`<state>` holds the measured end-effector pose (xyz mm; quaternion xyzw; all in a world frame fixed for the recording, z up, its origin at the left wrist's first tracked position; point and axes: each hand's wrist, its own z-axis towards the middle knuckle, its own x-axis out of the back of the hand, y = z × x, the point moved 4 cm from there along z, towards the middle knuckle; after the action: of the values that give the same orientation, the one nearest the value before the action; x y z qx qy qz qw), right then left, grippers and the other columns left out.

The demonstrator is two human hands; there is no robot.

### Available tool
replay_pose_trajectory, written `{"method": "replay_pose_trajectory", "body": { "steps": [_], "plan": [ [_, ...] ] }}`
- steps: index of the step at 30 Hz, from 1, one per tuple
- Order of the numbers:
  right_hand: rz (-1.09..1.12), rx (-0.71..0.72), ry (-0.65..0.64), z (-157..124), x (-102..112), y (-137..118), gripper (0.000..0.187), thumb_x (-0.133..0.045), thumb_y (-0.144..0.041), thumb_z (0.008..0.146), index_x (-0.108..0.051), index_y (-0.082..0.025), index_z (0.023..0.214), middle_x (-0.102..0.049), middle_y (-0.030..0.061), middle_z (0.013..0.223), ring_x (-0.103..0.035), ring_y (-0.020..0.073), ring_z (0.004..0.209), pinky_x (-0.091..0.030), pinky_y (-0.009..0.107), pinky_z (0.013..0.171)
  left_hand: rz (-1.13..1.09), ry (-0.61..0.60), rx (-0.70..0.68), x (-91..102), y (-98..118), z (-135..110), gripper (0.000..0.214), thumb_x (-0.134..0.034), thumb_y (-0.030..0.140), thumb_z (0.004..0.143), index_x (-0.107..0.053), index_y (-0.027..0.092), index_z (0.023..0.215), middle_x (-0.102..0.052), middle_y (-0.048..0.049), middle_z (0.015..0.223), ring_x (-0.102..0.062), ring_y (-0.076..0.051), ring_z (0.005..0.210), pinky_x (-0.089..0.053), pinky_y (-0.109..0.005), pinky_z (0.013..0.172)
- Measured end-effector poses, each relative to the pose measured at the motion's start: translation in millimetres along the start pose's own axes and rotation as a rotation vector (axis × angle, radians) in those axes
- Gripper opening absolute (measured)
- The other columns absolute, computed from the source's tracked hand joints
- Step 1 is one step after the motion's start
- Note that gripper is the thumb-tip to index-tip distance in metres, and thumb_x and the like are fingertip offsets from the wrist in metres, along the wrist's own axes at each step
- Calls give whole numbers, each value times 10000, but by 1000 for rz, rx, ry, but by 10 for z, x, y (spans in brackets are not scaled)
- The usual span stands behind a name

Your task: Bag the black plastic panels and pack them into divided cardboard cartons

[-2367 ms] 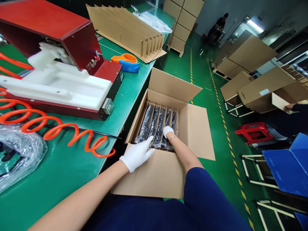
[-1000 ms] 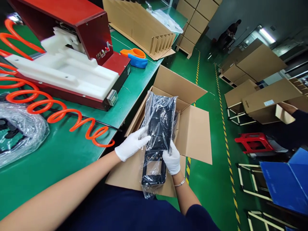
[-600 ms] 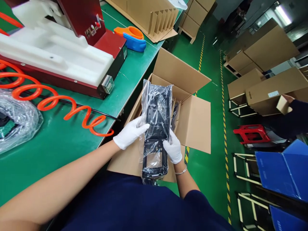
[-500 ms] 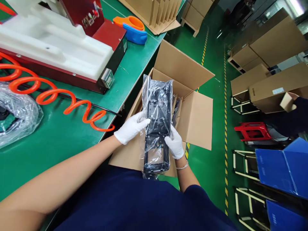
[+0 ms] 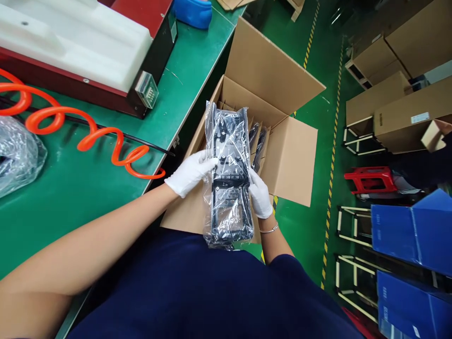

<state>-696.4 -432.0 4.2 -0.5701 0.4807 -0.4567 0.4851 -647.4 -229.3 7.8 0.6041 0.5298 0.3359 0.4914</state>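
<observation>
A long black plastic housing (image 5: pixel 231 162) in a clear plastic bag lies across both my white-gloved hands, above an open cardboard box (image 5: pixel 296 162). My left hand (image 5: pixel 190 172) grips its left edge, thumb on top near the middle. On the opposite edge my right hand (image 5: pixel 259 195) is closed round the side, its fingers partly hidden beneath. The housing has a rectangular opening at its near end. Inside the box, cardboard dividers (image 5: pixel 267 141) stand beside more bagged dark parts (image 5: pixel 260 148).
On the green workbench (image 5: pixel 106 202) at left sit a red machine with a white fixture (image 5: pixel 102 42), a coiled orange hose (image 5: pixel 88 136) and a plastic-wrapped item (image 5: pixel 17 155). A red stool (image 5: pixel 370 181), blue bins (image 5: pixel 406 235) and a co-worker's dark clothing (image 5: pixel 416 165) are at right.
The housing has tilted in my hands, so its face catches more light. My right thumb has moved off its top toward the edge. The whole view has shifted a little.
</observation>
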Motion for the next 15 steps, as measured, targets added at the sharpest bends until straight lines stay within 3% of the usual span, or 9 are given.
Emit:
{"method": "replay_pose_trajectory", "body": {
  "steps": [4,6,8,12,15],
  "plan": [
    [2,-16,17,53,26,91,817,-750,-579,755,-548,-170,1433,-565,99,1467,-525,273,1369,-371,418,1207,28,-55,10,-28,33,-8,526,-626,525,816,-644,167,1200,-712,-85,1029,-657,-247,946,-546,-344,786],
    [-18,-25,58,173,157,149,729,-718,-484,783,-561,-152,1413,-601,97,1428,-561,265,1329,-395,419,1187,74,-86,44,-35,5,-10,619,-573,552,844,-567,164,1327,-693,-88,1039,-652,-223,868,-509,-303,656],
    [-103,-8,121,375,371,191,650,-659,-376,793,-578,-131,1391,-624,89,1400,-572,255,1309,-405,406,1175,149,-67,65,-19,-46,-2,716,-544,562,860,-454,156,1443,-671,-80,1057,-637,-200,844,-479,-286,630],
    [-522,-90,301,873,837,313,678,-517,-201,787,-516,-114,1459,-648,87,1368,-617,230,1219,-432,375,1131,264,-29,50,5,-139,37,809,-548,553,857,-364,117,1513,-648,-49,980,-614,-195,858,-494,-328,736],
    [-873,-264,273,1161,945,503,708,-446,-145,812,-439,-131,1520,-677,93,1313,-657,220,1115,-477,359,1061,281,-38,39,-3,-157,58,794,-537,547,856,-387,108,1500,-656,-39,928,-613,-200,843,-494,-355,784]
  ]
}}
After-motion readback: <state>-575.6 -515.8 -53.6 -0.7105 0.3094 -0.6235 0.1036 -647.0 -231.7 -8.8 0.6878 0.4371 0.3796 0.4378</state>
